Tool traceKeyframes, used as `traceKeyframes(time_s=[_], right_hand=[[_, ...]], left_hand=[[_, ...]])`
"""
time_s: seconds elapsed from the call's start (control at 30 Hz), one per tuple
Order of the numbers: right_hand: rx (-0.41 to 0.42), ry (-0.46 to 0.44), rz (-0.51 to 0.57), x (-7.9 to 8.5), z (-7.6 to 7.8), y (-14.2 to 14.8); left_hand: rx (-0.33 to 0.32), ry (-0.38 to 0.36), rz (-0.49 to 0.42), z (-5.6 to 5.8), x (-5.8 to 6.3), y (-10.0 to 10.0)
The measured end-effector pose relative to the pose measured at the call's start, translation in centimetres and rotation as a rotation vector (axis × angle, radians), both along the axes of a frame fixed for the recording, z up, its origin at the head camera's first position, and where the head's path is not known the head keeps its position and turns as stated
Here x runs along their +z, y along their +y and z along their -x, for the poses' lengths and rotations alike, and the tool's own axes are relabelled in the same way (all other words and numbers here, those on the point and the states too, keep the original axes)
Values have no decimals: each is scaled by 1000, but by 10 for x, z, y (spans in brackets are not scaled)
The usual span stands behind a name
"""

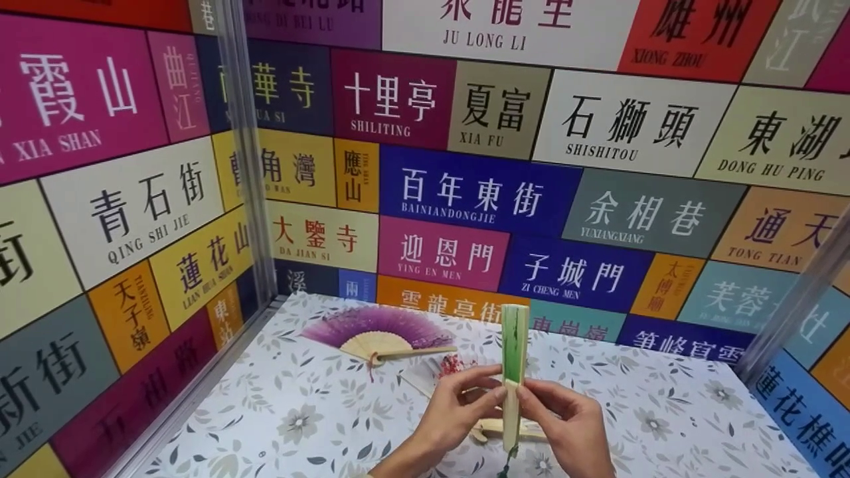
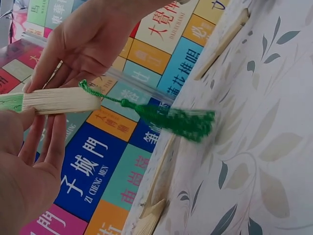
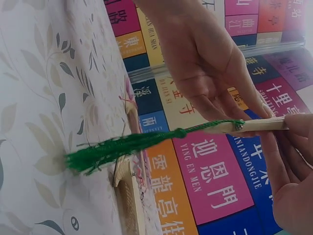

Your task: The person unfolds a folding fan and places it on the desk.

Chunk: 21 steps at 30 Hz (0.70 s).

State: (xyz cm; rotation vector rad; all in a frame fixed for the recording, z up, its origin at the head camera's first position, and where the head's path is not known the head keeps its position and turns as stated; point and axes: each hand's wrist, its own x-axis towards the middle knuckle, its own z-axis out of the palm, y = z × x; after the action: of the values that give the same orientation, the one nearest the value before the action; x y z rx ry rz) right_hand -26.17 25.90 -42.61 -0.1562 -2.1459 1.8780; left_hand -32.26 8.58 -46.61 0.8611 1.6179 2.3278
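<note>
A folded hand fan (image 1: 514,352) with green leaf and pale wooden ribs stands upright between both hands above the table. My left hand (image 1: 461,405) pinches it from the left, thumb and fingers near its middle. From the other side my right hand (image 1: 568,418) grips the same stretch with thumb and fingers. A green tassel (image 2: 171,120) hangs on a cord from the lower end of the ribs. Behind the hands lies an opened white fan (image 1: 425,380) with red blossoms, partly hidden by them.
An opened purple fan (image 1: 405,325) with pale ribs lies at the back left of the table. A white cloth (image 1: 299,385) with grey leaves and flowers covers the table (image 1: 671,398). Walls of coloured panels (image 1: 445,249) with lettering rise behind and at both sides.
</note>
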Motion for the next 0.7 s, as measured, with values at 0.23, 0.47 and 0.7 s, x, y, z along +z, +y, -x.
traceKeyframes(time_s=[0.23, 0.47, 0.7], right_hand=[[-46, -61, 87, -4, 1, -2], [-77, -71, 115, -5, 3, -4], [-74, -43, 138, -6, 3, -5]], left_hand=[[-3, -53, -11, -1, 2, -2], [14, -50, -11, -1, 1, -2], [12, -22, -25, 0, 1, -2]])
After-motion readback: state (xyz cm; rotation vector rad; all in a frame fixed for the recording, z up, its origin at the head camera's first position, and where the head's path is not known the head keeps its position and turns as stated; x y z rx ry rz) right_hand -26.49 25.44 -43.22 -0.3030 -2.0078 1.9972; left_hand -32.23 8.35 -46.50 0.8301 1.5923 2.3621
